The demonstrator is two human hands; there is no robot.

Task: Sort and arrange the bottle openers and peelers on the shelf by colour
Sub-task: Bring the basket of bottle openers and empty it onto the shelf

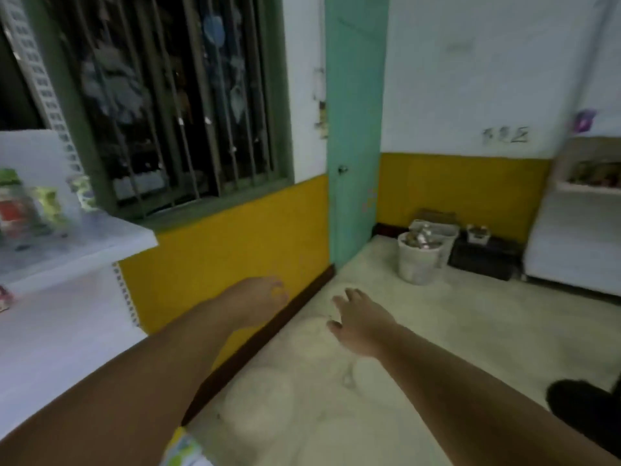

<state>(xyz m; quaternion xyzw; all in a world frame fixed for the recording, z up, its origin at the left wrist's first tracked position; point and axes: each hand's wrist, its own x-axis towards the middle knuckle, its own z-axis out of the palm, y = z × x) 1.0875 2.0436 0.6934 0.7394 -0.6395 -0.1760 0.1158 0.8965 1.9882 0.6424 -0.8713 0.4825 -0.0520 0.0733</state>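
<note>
The whole view is blurred by motion. A white shelf (100,250) juts in from the left, carrying blurred green and red packaged items (23,206); I cannot pick out individual openers or peelers. My left hand (260,302) reaches forward in front of the yellow wall, right of the shelf, its fingers smeared, with a yellowish patch at the fingertips that I cannot identify. My right hand (359,319) stretches out over the floor with its fingers spread and holds nothing.
A barred window (174,105) sits above the yellow wall band (235,250). A green door (356,129) stands in the corner. White buckets (420,260) and a dark box (484,257) sit on the floor beside a white cabinet (578,243). A yellow-green packet (183,449) shows at the bottom edge.
</note>
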